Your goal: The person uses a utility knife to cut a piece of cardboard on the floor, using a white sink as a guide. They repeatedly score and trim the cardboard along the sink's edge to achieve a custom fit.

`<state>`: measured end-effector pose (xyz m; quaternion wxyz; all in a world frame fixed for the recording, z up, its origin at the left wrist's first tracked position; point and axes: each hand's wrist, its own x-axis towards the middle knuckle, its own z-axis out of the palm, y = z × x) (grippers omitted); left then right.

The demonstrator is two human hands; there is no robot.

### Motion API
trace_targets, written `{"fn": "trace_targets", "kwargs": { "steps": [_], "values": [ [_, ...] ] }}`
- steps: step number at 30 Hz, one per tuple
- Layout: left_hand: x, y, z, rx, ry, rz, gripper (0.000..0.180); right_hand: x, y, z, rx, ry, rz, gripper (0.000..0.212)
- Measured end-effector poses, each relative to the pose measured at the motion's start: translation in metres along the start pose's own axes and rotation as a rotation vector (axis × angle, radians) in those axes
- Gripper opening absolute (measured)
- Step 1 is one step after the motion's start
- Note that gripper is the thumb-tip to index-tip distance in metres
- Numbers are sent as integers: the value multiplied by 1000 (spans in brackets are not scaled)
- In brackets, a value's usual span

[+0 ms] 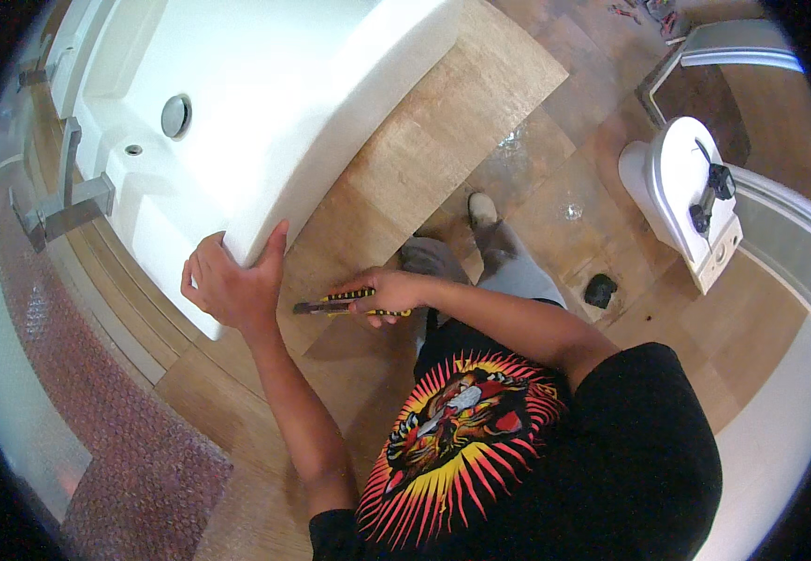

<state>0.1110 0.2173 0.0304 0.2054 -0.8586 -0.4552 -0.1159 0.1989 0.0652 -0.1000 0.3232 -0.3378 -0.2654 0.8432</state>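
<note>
My left hand (234, 285) is clasped over the near corner of a white bathtub (331, 140), thumb on the outer side and fingers on the rim. In my right hand (392, 292) is a yellow and black utility knife (340, 302), held beside the tub's tiled side. Its blade end points left, toward my left wrist; how far the blade is out I cannot make out.
A square metal faucet (69, 201) stands on the tub's left edge, near a round drain cap (176, 115). Bubble wrap (134, 467) covers the lower left. At right is a white toilet (663, 173) with a black tool (710, 194) on it; a dark object (600, 290) lies on the tiled floor.
</note>
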Motion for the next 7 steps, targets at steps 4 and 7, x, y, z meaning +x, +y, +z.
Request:
{"fn": "trace_targets", "kwargs": {
  "steps": [4,7],
  "values": [
    [0,0,2,-13,-14,-3,70,-1,5,-6,-28,19,-19,48],
    [-2,-9,9,-32,27,15,68,-12,0,-11,-71,-8,-3,49]
  ]
}}
